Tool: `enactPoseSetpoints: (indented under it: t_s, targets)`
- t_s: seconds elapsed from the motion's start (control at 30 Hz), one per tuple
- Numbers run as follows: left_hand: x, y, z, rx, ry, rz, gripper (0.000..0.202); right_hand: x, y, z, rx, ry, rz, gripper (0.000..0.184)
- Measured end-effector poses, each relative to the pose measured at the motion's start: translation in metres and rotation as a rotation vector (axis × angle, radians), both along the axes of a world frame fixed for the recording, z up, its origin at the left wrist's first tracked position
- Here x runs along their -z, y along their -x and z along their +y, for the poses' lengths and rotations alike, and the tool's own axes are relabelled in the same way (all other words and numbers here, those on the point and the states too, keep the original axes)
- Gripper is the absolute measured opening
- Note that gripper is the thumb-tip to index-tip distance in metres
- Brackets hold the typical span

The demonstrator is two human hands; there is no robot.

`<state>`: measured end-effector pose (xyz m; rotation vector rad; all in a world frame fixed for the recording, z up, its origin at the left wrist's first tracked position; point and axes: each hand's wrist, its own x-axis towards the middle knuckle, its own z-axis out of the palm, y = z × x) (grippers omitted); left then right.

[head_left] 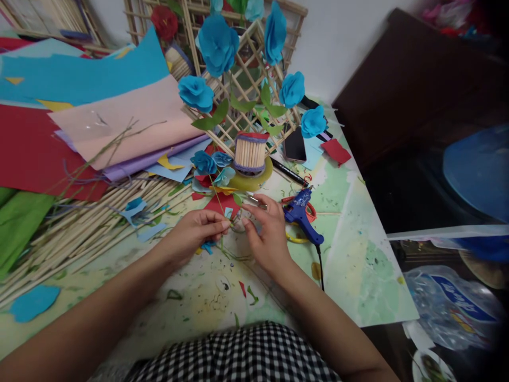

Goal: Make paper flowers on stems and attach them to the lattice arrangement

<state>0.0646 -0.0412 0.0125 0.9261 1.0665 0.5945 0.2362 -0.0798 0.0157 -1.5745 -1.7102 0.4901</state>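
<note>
left fingers point(216, 228) pinch one green stem point(218, 201); right fingers point(257, 213) curl, parted, near one blue glue gun point(299, 210).

From my end the feed's kinda dim, with soft, flattish light and a slightly grey cast. The pale green-and-white patterned desk point(369, 286) reads brighter on its right side, while the big dark brown flat panel point(382, 79) sinks into shadow and the upper right corner goes black. I'm getting glints off the crinkly clear plastic pack with a blue label point(427, 292). Wide-angle stretch skews the outer edges, and the thin green stem point(217, 198) looks too soft to trace fully.
</note>
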Motion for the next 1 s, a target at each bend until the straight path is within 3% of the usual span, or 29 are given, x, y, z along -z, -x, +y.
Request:
enactPoseSetpoints:
  t_s: [0.2, 0.43, 0.73, 1.0]
  targets:
    - [0.0001, -0.0009, -0.0025, 0.030, -0.037, 0.020, 0.017, -0.0008, 0.0077, -0.0031, -0.072, 0.037, 0.042, 0.003]
    - [0.0013, -0.0032, -0.0032, 0.029, -0.064, 0.078, 0.017, 0.0003, 0.0096, -0.0045, -0.083, 0.015, 0.004, 0.006]
    - [0.0000, -0.0026, -0.0042, 0.010, -0.051, 0.030, 0.019, 0.0006, 0.0094, -0.0008, -0.072, 0.108, 0.139, 0.010]
    - [0.0003, -0.0036, -0.0032, -0.003, -0.090, 0.082, 0.021, -0.0013, 0.0100, -0.0021, -0.069, 0.112, 0.133, 0.009]
